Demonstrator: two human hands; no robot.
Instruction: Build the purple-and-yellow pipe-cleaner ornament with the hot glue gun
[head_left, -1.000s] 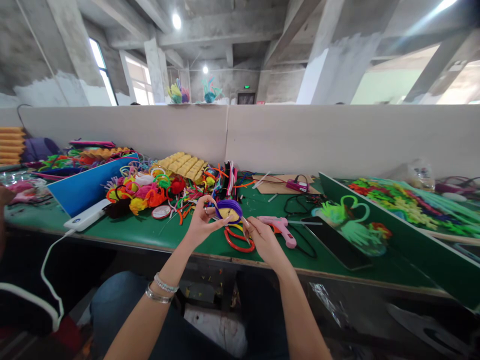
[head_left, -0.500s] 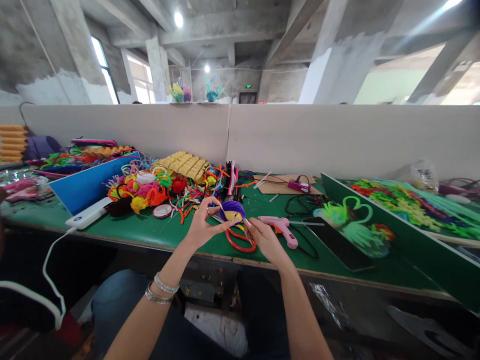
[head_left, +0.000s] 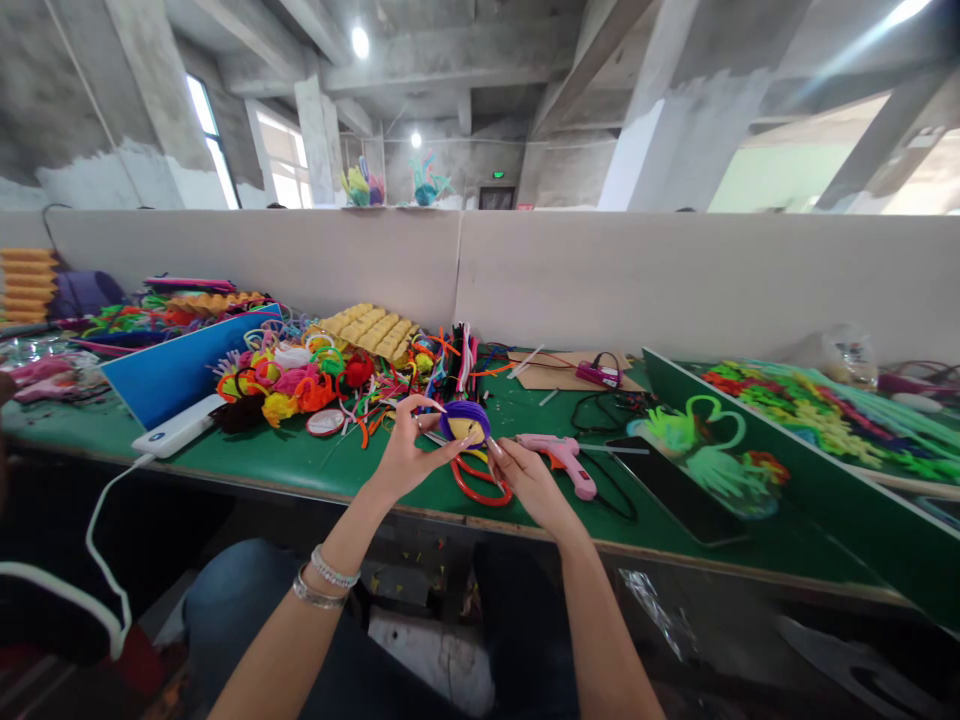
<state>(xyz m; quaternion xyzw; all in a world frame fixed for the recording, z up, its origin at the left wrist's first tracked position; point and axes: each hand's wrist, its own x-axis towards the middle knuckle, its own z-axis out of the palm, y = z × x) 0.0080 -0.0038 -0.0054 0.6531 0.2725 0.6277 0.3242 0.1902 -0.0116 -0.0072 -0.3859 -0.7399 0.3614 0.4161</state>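
Note:
A small round piece, purple fuzzy pipe cleaner around a yellow cup-like middle (head_left: 463, 424), is held up over the table's front part. My left hand (head_left: 411, 440) grips it from the left, thumb below and forefinger above. At its lower right edge the fingertips of my right hand (head_left: 521, 475) pinch together; whether they hold the piece's rim or a strand's end is too small to tell. Beneath the hands lie red-handled scissors (head_left: 480, 492), partly covered. Just right of my right hand rests a pink glue gun (head_left: 566, 462) with a clear glue stick in its back.
A heap of colourful pipe-cleaner pieces (head_left: 307, 375) and a yellow egg tray (head_left: 367, 332) lie back left, by a blue board (head_left: 191, 365) and white power strip (head_left: 178, 425). To the right are a dark phone (head_left: 679, 495), green fuzzy pieces (head_left: 716, 470) and a green divider (head_left: 795, 480).
The purple and yellow piece has turned slightly, showing a little more of its purple left side. Both hands keep almost the same place and grip.

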